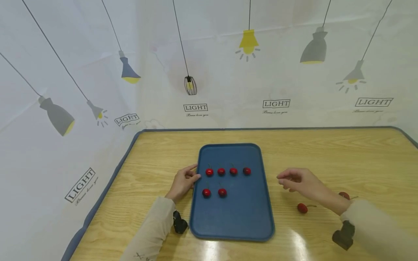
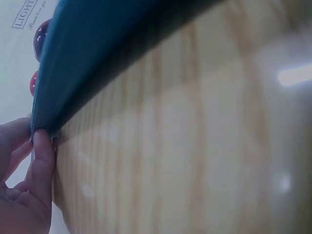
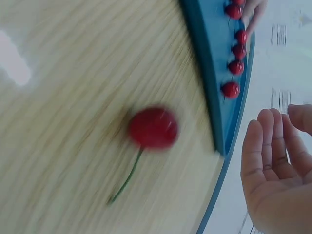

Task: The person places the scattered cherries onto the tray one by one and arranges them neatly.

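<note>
A blue tray (image 1: 233,217) lies on the wooden table, with a row of several red cherries (image 1: 221,171) across its upper part. Two more cherries (image 1: 206,193) sit below that row at the left. My left hand (image 1: 183,182) pinches the tray's left rim, thumb on top, as the left wrist view shows at the rim (image 2: 63,73). To the right of the tray, my right hand (image 1: 298,180) hovers with loosely bent fingers and holds nothing. Near it on the table are a stemmed cherry (image 1: 302,208) and another cherry (image 1: 344,195), partly behind the right wrist.
The wooden table (image 1: 156,152) has a dark blue edge (image 1: 222,129) along its back and left side. Behind it hangs a pale wall covering (image 1: 222,65) printed with lamps. Black wrist cameras (image 1: 179,223) sit on both sleeves.
</note>
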### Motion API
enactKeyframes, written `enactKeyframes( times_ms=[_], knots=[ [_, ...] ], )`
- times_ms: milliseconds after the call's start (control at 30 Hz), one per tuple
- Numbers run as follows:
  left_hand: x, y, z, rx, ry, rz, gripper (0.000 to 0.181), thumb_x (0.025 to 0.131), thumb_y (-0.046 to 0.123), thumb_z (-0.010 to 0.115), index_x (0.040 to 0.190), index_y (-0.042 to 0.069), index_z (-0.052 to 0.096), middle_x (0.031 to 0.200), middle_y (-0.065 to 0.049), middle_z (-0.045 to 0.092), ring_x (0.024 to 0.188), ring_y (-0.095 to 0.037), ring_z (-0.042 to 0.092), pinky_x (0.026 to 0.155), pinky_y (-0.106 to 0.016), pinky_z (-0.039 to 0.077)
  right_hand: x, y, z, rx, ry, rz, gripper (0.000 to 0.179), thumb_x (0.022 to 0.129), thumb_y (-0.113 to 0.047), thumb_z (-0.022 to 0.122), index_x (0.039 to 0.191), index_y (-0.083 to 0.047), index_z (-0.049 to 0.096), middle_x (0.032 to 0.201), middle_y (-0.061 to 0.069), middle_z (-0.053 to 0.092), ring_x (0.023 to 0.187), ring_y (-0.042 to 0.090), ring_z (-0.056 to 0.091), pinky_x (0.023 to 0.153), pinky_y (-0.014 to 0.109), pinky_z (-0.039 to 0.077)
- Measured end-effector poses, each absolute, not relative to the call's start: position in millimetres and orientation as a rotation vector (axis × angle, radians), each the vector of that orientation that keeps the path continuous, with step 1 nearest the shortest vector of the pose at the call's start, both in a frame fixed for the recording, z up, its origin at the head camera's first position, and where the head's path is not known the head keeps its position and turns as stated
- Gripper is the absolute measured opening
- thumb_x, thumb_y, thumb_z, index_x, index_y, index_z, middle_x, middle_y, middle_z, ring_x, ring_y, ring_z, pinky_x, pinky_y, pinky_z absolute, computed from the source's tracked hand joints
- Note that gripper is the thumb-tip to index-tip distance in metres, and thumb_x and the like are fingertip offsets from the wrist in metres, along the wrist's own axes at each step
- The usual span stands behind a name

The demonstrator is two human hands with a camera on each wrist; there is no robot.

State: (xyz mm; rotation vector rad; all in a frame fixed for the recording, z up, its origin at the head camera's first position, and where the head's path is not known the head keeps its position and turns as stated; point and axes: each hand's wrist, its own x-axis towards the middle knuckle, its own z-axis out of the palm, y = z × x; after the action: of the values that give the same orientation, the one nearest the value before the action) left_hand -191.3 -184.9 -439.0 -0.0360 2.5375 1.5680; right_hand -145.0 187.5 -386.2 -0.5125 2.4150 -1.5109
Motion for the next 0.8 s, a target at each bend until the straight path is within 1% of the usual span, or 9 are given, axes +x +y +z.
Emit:
enactKeyframes(
  times_ms=[133, 233, 300, 400, 467, 533, 700, 800],
  knots=[
    [-192, -185, -439, -0.038, 2.536, 1.569, 0.046, 0.084, 0.01, 0.061, 0.128, 0.009, 0.048, 0.086, -0.01, 0.055, 0.06, -0.013, 0.051, 0.052, -0.028, 0.049, -138, 214, -387, -0.436, 2.487, -1.478, 0.033, 0.09, -0.017, 0.052, 0.11, 0.009, 0.053, 0.098, 0.022, 0.059, 0.078, 0.02, 0.059, 0.065, 0.033, 0.051],
    [-192, -185, -440, -0.04, 2.535, 1.569, 0.046, 0.084, 0.011, 0.061, 0.128, 0.009, 0.048, 0.087, -0.01, 0.055, 0.061, -0.013, 0.051, 0.053, -0.028, 0.049, -134, 233, -390, -0.402, 2.572, -1.441, 0.033, 0.091, -0.017, 0.052, 0.111, 0.008, 0.053, 0.1, 0.022, 0.058, 0.078, 0.015, 0.059, 0.064, 0.031, 0.051],
    [-192, -186, -440, -0.041, 2.533, 1.569, 0.046, 0.084, 0.011, 0.061, 0.128, 0.01, 0.048, 0.087, -0.01, 0.055, 0.062, -0.013, 0.052, 0.053, -0.028, 0.049, -132, 246, -393, -0.393, 2.619, -1.434, 0.032, 0.091, -0.016, 0.052, 0.111, 0.008, 0.053, 0.099, 0.015, 0.06, 0.079, 0.012, 0.059, 0.063, 0.03, 0.051],
    [-191, -186, -440, -0.039, 2.535, 1.566, 0.046, 0.084, 0.011, 0.061, 0.128, 0.009, 0.048, 0.087, -0.01, 0.055, 0.062, -0.013, 0.052, 0.053, -0.028, 0.049, -129, 263, -396, -0.366, 2.665, -1.431, 0.032, 0.091, -0.015, 0.052, 0.111, 0.009, 0.053, 0.097, 0.0, 0.062, 0.078, 0.009, 0.059, 0.063, 0.029, 0.051],
    [-191, -185, -440, -0.04, 2.535, 1.563, 0.046, 0.084, 0.01, 0.061, 0.128, 0.009, 0.048, 0.087, -0.01, 0.055, 0.061, -0.013, 0.051, 0.053, -0.028, 0.049, -127, 273, -398, -0.324, 2.673, -1.442, 0.033, 0.091, -0.016, 0.052, 0.112, 0.008, 0.052, 0.094, -0.012, 0.061, 0.078, 0.007, 0.059, 0.062, 0.029, 0.051],
    [-191, -185, -440, -0.042, 2.535, 1.56, 0.045, 0.084, 0.01, 0.06, 0.128, 0.009, 0.048, 0.087, -0.01, 0.054, 0.061, -0.013, 0.051, 0.053, -0.028, 0.049, -126, 282, -400, -0.261, 2.681, -1.437, 0.034, 0.091, -0.019, 0.052, 0.113, 0.007, 0.052, 0.094, -0.018, 0.059, 0.077, 0.005, 0.058, 0.062, 0.029, 0.051],
    [-191, -185, -440, -0.05, 2.536, 1.559, 0.045, 0.084, 0.011, 0.061, 0.128, 0.01, 0.049, 0.087, -0.01, 0.054, 0.063, -0.013, 0.052, 0.054, -0.028, 0.05, -124, 302, -407, -0.145, 2.737, -1.374, 0.039, 0.09, -0.023, 0.053, 0.113, 0.008, 0.051, 0.089, -0.025, 0.055, 0.074, 0.0, 0.056, 0.058, 0.027, 0.05],
    [-192, -185, -440, -0.046, 2.54, 1.557, 0.045, 0.084, 0.011, 0.061, 0.128, 0.01, 0.049, 0.087, -0.01, 0.054, 0.062, -0.013, 0.052, 0.054, -0.028, 0.05, -123, 313, -413, -0.13, 2.785, -1.317, 0.037, 0.09, -0.022, 0.053, 0.111, 0.008, 0.052, 0.087, -0.028, 0.052, 0.07, 0.001, 0.056, 0.056, 0.024, 0.049]
  ],
)
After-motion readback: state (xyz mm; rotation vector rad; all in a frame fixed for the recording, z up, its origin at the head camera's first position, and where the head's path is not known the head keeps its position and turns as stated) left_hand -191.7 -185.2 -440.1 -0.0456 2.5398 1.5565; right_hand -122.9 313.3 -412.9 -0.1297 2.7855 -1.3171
